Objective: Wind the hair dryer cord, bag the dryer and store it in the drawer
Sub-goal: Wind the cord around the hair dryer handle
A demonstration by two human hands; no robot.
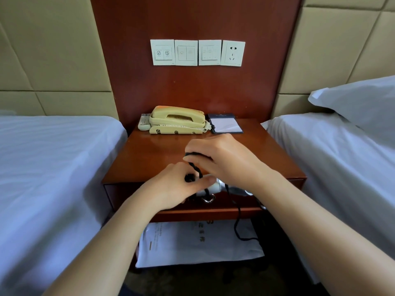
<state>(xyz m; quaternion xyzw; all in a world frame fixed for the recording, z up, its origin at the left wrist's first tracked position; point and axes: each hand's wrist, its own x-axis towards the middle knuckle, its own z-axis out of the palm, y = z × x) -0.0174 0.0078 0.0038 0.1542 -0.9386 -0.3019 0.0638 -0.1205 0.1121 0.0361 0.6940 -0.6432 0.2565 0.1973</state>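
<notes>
Two forearms (102, 242) rise from the bottom edge. At centre frame, the left hand (171, 186) grips the hair dryer (220, 185) and the right hand (224, 159) pinches a cord (237, 218) loop above the closed drawer (116, 195). Slack hanging at lower centre could snag the drawer pull (209, 199) and loosen the coil.

The white hair dryer (211, 185) shows only partly, gripped in the left hand (171, 189). Its black cord (197, 167) rises twisted to the right hand's (224, 161) pinch; the rest hangs slack below both grips, past the shut drawer (119, 197)
</notes>
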